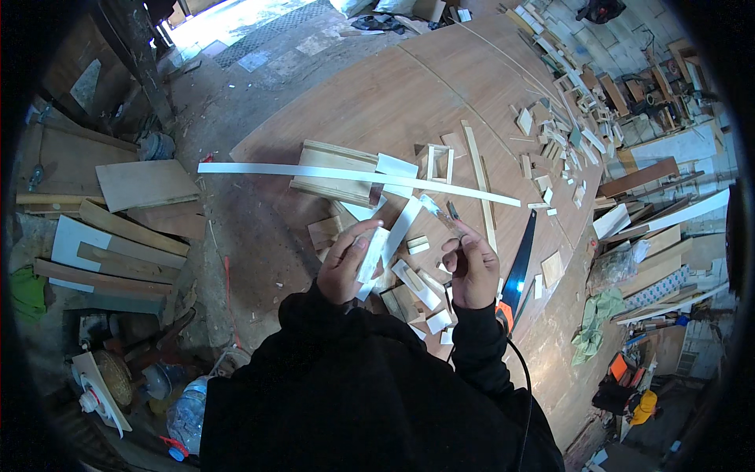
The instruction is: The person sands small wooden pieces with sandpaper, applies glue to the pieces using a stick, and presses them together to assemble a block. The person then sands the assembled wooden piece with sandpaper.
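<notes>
My left hand (343, 263) is closed on a small pale wood block (372, 256), held upright between thumb and fingers. To the right, my right hand (474, 267) pinches a thin flat stick (442, 218) with a whitish tip; its exact kind is hard to make out. Between and beyond the hands a white strip (403, 228) lies slanted. A long white strip (330, 173) stretches across a grooved wooden piece (334, 165) farther off. Small wood blocks (417, 283) lie in a loose cluster below the hands.
The brown board table (346, 102) carries a small open wooden frame (435, 164) and long narrow slats (478, 177). A handsaw (521, 263) with an orange handle lies right of my right hand. Scrap wood (562, 141) is heaped at the far right; boards (118, 244) lean at left.
</notes>
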{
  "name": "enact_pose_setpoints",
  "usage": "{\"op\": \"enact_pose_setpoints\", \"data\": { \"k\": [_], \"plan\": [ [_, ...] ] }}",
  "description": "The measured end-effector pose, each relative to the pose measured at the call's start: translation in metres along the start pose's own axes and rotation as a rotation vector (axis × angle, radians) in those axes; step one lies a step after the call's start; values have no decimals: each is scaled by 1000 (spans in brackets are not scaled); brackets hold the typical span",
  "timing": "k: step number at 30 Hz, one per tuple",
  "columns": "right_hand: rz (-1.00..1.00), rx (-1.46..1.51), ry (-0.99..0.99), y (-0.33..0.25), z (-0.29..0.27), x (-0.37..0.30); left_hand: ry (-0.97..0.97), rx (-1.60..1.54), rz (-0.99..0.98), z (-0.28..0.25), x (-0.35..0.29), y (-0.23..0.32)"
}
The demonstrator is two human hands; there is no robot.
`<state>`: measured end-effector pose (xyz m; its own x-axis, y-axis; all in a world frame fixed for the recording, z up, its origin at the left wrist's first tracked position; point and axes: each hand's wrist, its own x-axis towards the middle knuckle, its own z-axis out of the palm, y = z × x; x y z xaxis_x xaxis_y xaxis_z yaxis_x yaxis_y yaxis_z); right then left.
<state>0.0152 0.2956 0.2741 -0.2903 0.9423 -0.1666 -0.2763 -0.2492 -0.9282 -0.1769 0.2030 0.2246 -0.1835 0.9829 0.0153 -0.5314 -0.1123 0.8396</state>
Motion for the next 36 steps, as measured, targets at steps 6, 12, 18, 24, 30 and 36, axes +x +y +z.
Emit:
{"op": "enact_pose_setpoints", "data": {
  "k": [6, 12, 18, 24, 30, 36],
  "plan": [
    [20, 100, 36, 4, -25, -5, 60, -300, -18, -22, -10, -18],
    [-5, 142, 109, -2, -45, -16, 47, -442, -211, -32, -22, -42],
    [-11, 72, 197, -6, -73, -37, 41, -528, -549, -16, -28, -82],
    [12, 79, 320, -7, -105, -66, 68, -626, -806, -12, -25, -136],
    [-1, 32, 375, -11, -138, -94, 133, -842, -871, -23, -14, -198],
    [-1, 4, 402, -18, -164, -110, 257, -800, -769, -47, 5, -245]
  ]
}}
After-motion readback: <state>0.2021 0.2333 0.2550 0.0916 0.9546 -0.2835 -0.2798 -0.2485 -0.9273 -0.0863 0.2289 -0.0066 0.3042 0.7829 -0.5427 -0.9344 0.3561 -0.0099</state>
